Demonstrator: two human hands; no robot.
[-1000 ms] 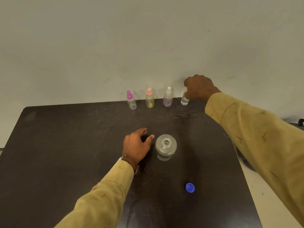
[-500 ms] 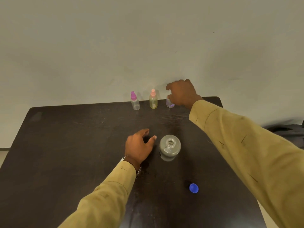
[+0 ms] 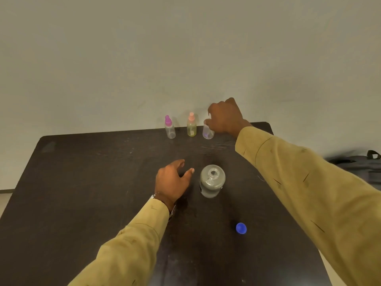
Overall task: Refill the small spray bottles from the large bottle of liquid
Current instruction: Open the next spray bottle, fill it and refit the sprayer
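A: Where is the large bottle point(image 3: 212, 181)?

B: Just right of frame centre, upright on the dark table point(image 3: 82, 182), seen from above. Its mouth is open and the body looks grey and clear. A pale patch sits low on its side, maybe a label, but no writing can be read on it.

A: And the small ones?

B: In a row at the table's far edge, upper middle of the frame. The pink-capped spray bottle point(image 3: 169, 127) stands leftmost, nearly clear. Beside it is the orange-capped spray bottle point(image 3: 191, 128) with yellowish liquid. Then comes the purple-tinted spray bottle point(image 3: 207, 131), its top hidden. None carries print I can make out.

A: Hidden by what?

B: The right hand point(image 3: 225, 118). It curls over the top of that third bottle, fingers closed down around it, so cap and neck cannot be seen. Whether anything stands behind the hand, I cannot tell.

A: The other hand?

B: The left hand point(image 3: 172, 180) rests on the table just left of the large bottle, fingers loosely spread, thumb pointing toward it, not touching and holding nothing.

A: Anything else?

B: A blue cap point(image 3: 241, 228) lies alone at lower right. A dark bag point(image 3: 362, 166), blurred and cut by the right edge, sits beyond the table.
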